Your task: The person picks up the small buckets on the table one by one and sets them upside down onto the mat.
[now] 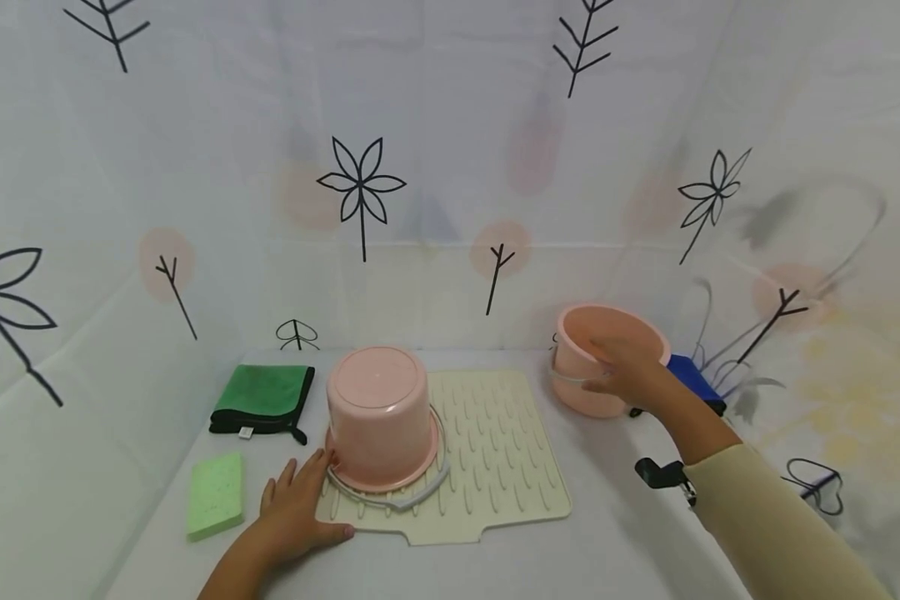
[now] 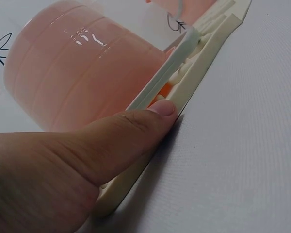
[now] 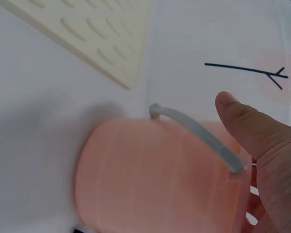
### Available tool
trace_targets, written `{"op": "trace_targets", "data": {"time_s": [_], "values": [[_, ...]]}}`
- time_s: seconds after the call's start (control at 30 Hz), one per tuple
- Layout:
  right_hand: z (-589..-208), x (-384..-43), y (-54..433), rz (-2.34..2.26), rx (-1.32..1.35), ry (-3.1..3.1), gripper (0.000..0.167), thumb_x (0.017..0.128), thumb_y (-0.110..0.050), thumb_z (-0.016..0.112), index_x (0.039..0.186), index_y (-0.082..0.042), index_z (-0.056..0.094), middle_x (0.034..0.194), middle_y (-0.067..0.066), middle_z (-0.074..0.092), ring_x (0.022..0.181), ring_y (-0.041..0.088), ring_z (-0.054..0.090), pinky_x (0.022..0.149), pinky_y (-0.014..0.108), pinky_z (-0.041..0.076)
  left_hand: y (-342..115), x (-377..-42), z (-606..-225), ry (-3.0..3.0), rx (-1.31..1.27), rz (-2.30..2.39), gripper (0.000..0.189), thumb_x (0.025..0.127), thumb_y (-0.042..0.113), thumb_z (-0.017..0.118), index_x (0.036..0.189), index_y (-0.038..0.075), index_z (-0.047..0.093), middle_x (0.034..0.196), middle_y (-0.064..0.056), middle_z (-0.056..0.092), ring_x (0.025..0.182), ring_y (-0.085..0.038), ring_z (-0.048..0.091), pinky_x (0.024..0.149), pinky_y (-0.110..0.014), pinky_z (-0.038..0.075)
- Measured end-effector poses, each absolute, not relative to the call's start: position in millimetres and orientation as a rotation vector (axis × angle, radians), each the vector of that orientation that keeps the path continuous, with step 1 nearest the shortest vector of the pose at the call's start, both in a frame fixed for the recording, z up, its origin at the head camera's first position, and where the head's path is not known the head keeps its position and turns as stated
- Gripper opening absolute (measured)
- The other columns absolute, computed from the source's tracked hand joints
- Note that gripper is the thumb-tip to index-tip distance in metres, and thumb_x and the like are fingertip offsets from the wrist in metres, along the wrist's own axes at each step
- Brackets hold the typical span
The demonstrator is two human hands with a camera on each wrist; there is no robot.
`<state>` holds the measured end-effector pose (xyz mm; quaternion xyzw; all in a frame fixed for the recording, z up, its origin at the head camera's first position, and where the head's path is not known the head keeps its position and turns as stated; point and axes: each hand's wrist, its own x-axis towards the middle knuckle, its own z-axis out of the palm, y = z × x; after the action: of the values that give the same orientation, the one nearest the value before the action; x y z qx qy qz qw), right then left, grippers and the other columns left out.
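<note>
A pink bucket (image 1: 378,417) stands upside down on a cream ridged drying mat (image 1: 495,450), its grey handle (image 1: 427,492) lying around the rim. At the mat's front left corner rests my left hand (image 1: 292,512), fingers spread beside the bucket; in the left wrist view its thumb (image 2: 136,124) lies along the mat's edge near the handle. A second pink bucket (image 1: 588,392) stands upright right of the mat. My right hand (image 1: 630,371) is over its near rim, fingers reaching inside and partly hidden. In the right wrist view the thumb (image 3: 245,119) is straight, outside the bucket (image 3: 160,174).
A folded green cloth (image 1: 266,392) with black edging and a light green sponge (image 1: 216,496) lie left of the mat. A blue cloth (image 1: 693,379) is partly hidden behind the upright bucket. Patterned white fabric (image 1: 435,208) hangs behind the white table (image 1: 607,533).
</note>
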<state>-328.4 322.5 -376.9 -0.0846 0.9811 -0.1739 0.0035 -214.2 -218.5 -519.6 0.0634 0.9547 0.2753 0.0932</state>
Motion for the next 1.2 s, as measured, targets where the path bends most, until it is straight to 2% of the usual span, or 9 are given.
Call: {"op": "trace_targets", "data": {"time_s": [0.1,0.2,0.37,0.47,0.67,0.83,1.03,1.2], "values": [[-382.8,-334.5,323.6,-0.493,-0.244,3.074,0.088,0.086,-0.040,0.087,0.151,0.002,0.045,0.134,0.024,0.062,0.114,0.037,0.059,0.102,0.062,0.050,-218.2,-214.3,-520.1,2.840,0.188,0.803,0.135,0.064,0.070,0.090,0.168,0.015,0.022,0.171,-0.021,0.026,0.154,-0.062,0.008,0.114,-0.083,0.001],[-389.3,-339.3,323.9,-0.440,-0.230,3.083,0.084,0.085,-0.039,0.088,0.148,0.000,0.049,0.123,0.017,0.067,0.104,0.031,0.060,0.098,0.058,0.054,-218.2,-213.8,-519.7,2.843,0.186,0.793,0.135,0.064,0.069,0.090,0.168,0.015,0.022,0.171,-0.021,0.026,0.153,-0.062,0.008,0.114,-0.084,0.001],[-397.7,-343.8,321.2,-0.391,-0.170,3.112,0.077,0.082,-0.039,0.091,0.143,-0.007,0.056,0.114,0.008,0.072,0.100,0.027,0.062,0.095,0.054,0.057,-218.3,-214.1,-520.2,2.829,0.162,0.783,0.137,0.064,0.070,0.090,0.169,0.017,0.019,0.171,-0.021,0.025,0.153,-0.063,0.007,0.113,-0.084,0.000],[-400.0,-344.4,319.9,-0.364,-0.136,3.124,0.076,0.081,-0.042,0.091,0.141,-0.008,0.059,0.104,0.004,0.073,0.096,0.026,0.063,0.091,0.052,0.059,-218.4,-214.0,-519.4,2.832,0.158,0.780,0.137,0.063,0.070,0.090,0.168,0.016,0.021,0.171,-0.021,0.025,0.153,-0.063,0.007,0.114,-0.084,0.000],[-397.2,-341.6,318.5,-0.297,-0.120,3.122,0.068,0.084,-0.045,0.087,0.135,-0.007,0.063,0.084,-0.002,0.070,0.081,0.021,0.064,0.078,0.043,0.060,-218.0,-214.5,-519.1,2.826,0.160,0.802,0.138,0.063,0.069,0.091,0.168,0.015,0.021,0.171,-0.022,0.026,0.153,-0.063,0.006,0.113,-0.084,-0.001],[-397.6,-339.5,318.4,-0.274,-0.106,3.118,0.061,0.087,-0.043,0.085,0.133,-0.008,0.063,0.076,-0.002,0.066,0.070,0.019,0.062,0.063,0.032,0.053,-217.3,-215.6,-519.3,2.822,0.158,0.805,0.138,0.063,0.068,0.091,0.168,0.015,0.021,0.171,-0.022,0.025,0.153,-0.063,0.006,0.113,-0.084,0.000],[-404.0,-331.2,317.7,-0.314,-0.087,3.132,0.046,0.091,-0.040,0.082,0.122,-0.010,0.066,0.069,0.000,0.062,0.067,0.019,0.059,0.061,0.030,0.050,-216.0,-214.7,-516.1,2.823,0.156,0.795,0.136,0.063,0.068,0.091,0.168,0.014,0.023,0.171,-0.022,0.025,0.152,-0.064,0.007,0.113,-0.084,0.000],[-404.3,-317.5,312.4,-0.346,-0.070,3.143,0.042,0.093,-0.040,0.079,0.119,-0.010,0.065,0.065,0.002,0.057,0.062,0.019,0.057,0.058,0.030,0.048,-215.6,-214.6,-515.5,2.824,0.162,0.795,0.136,0.063,0.068,0.091,0.168,0.014,0.022,0.171,-0.022,0.025,0.152,-0.064,0.007,0.113,-0.084,0.000]]}}
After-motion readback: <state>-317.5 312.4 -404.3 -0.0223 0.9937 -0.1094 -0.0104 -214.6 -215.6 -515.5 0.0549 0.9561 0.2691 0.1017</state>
